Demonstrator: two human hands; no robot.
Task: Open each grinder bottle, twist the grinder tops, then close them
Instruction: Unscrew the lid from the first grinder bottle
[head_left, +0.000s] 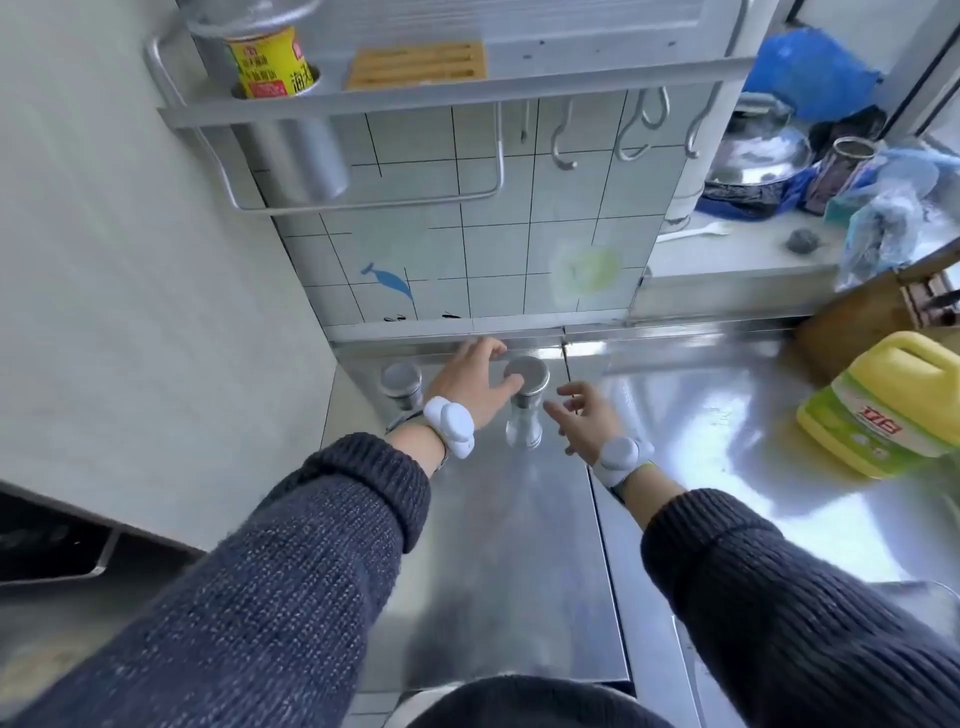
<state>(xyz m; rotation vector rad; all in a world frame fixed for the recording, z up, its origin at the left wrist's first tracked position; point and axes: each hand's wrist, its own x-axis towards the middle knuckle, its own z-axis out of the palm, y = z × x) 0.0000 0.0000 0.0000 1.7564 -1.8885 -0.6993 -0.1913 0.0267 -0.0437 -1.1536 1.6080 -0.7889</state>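
Note:
Two grinder bottles with steel caps and clear glass bodies stand at the back of the steel counter. The left grinder bottle (401, 384) stands alone by the wall. My left hand (475, 382) reaches around the right grinder bottle (525, 405), thumb touching the rim of its cap, fingers spread behind it. To the right of that bottle my right hand (584, 418) hovers with fingers apart, close to the glass body but not touching it. Both caps sit on their bottles.
A yellow detergent jug (891, 405) lies on the steel counter (675, 415) at the right, with a wooden board (852, 322) behind it. A metal wall rack (363, 104) with a yellow can and hooks hangs above. Pots and bags crowd the far right ledge.

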